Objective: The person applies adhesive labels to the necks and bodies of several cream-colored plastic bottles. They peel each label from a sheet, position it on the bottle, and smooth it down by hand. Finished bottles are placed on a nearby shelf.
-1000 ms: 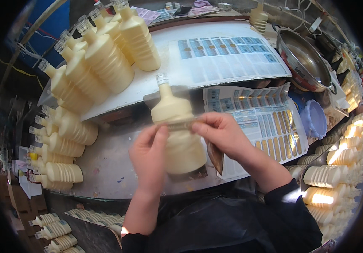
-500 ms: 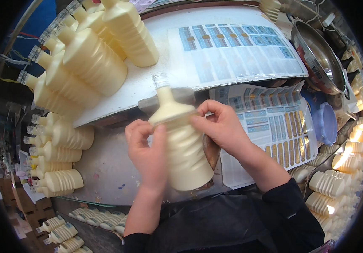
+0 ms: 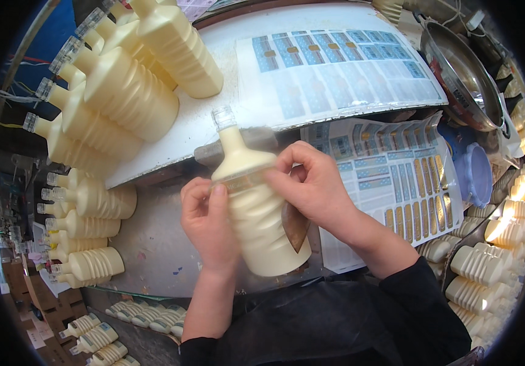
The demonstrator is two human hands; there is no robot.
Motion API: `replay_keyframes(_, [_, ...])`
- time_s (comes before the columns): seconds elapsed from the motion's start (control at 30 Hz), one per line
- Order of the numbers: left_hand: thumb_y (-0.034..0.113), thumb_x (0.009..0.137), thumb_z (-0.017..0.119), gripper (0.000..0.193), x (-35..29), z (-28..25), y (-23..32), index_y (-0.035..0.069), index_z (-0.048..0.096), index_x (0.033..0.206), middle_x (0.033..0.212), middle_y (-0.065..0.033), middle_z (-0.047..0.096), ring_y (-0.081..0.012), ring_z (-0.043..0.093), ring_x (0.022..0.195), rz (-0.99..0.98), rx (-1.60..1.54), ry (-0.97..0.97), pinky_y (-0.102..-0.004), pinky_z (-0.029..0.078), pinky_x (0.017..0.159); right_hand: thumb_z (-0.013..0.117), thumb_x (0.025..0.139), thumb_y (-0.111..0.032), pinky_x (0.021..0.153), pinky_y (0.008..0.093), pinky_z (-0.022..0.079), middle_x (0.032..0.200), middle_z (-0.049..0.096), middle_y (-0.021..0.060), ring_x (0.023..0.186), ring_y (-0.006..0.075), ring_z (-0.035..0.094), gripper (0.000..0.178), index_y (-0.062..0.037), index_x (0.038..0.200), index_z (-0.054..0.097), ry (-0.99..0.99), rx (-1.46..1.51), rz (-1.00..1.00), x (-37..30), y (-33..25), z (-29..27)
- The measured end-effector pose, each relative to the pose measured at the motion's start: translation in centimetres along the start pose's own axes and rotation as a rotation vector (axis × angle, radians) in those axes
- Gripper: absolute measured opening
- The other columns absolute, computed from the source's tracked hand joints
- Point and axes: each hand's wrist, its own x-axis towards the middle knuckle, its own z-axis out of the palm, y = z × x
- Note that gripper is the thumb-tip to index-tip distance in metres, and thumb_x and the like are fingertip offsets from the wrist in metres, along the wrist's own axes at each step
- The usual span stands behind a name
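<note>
A grey, speckled worktable [image 3: 153, 247] spreads under the work, with a raised white board [image 3: 229, 70] across its far side. On that board lies a glossy white sheet of blue rectangular labels [image 3: 348, 73]; nearer, at right, is a curling sheet of blue and gold labels [image 3: 406, 183]. Large cream bottles with clear threaded necks [image 3: 131, 91] stand crowded at far left, and smaller cream ribbed bottles [image 3: 95, 265] lie stacked below them at near left. A wide, round metal pan [image 3: 467, 70] sits at far right, a pale lilac plastic basin [image 3: 477, 177] nearer than it.

At the centre, between the hands, is one large cream plastic bottle with a ribbed body [image 3: 256, 219], its neck toward the far side. The left hand [image 3: 204, 213] pinches the left end of a narrow translucent strip [image 3: 244, 181] across the bottle's shoulder; the right hand [image 3: 311, 183] pinches the right end. A dark brown pointed flat piece [image 3: 296, 232] hangs below the right hand, over the bottle's side; how it is held is hidden.
</note>
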Motion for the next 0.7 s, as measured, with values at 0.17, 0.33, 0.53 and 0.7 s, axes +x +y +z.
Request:
replay_keyframes(0.17, [-0.001, 0.098, 0.064, 0.006, 0.0, -0.1, -0.2, 0.002, 0.061, 0.093, 0.109, -0.0040, 0.058, -0.0111, 0.055, 0.096, 0.011, 0.002, 0.001, -0.0273, 0.046, 0.092, 0.078, 0.085, -0.019, 0.074, 0.0358, 0.051, 0.088, 0.064, 0.0134, 0.081, 0.0253, 0.065, 0.024, 0.0005, 0.084, 0.065, 0.014, -0.005, -0.006, 0.0, 0.0, 0.1])
replay_keyframes(0.33, [-0.001, 0.096, 0.066, 0.005, -0.1, -0.3, -0.3, 0.002, 0.062, 0.097, 0.108, -0.0045, 0.058, -0.0108, 0.056, 0.096, 0.005, -0.047, 0.000, -0.0275, 0.047, 0.091, 0.080, 0.085, -0.019, 0.073, 0.0350, 0.051, 0.086, 0.064, 0.0126, 0.079, 0.0237, 0.065, 0.024, 0.0004, 0.084, 0.066, 0.020, -0.011, 0.002, -0.1, -0.1, 0.1])
replay_keyframes(0.53, [0.004, 0.101, 0.059, 0.018, -0.2, 0.4, 1.2, 0.001, 0.061, 0.118, 0.112, -0.0070, 0.058, -0.0132, 0.057, 0.103, -0.135, -0.107, 0.038, -0.0292, 0.047, 0.096, 0.079, 0.090, -0.012, 0.062, 0.0175, 0.044, 0.090, 0.059, -0.0037, 0.072, -0.0002, 0.053, 0.021, -0.0051, 0.091, 0.059, -0.083, 0.108, 0.138, 0.3, -0.5, -0.3])
replay_keyframes(0.7, [0.008, 0.095, 0.063, 0.031, 0.6, -0.5, 1.1, 0.001, 0.063, 0.125, 0.122, -0.0070, 0.055, -0.0161, 0.051, 0.109, -0.088, -0.058, -0.087, -0.0331, 0.044, 0.098, 0.083, 0.088, -0.015, 0.066, 0.0167, 0.045, 0.088, 0.059, -0.0045, 0.076, -0.0007, 0.054, 0.029, -0.0068, 0.100, 0.057, -0.127, 0.181, 0.151, 1.0, 1.1, -0.9])
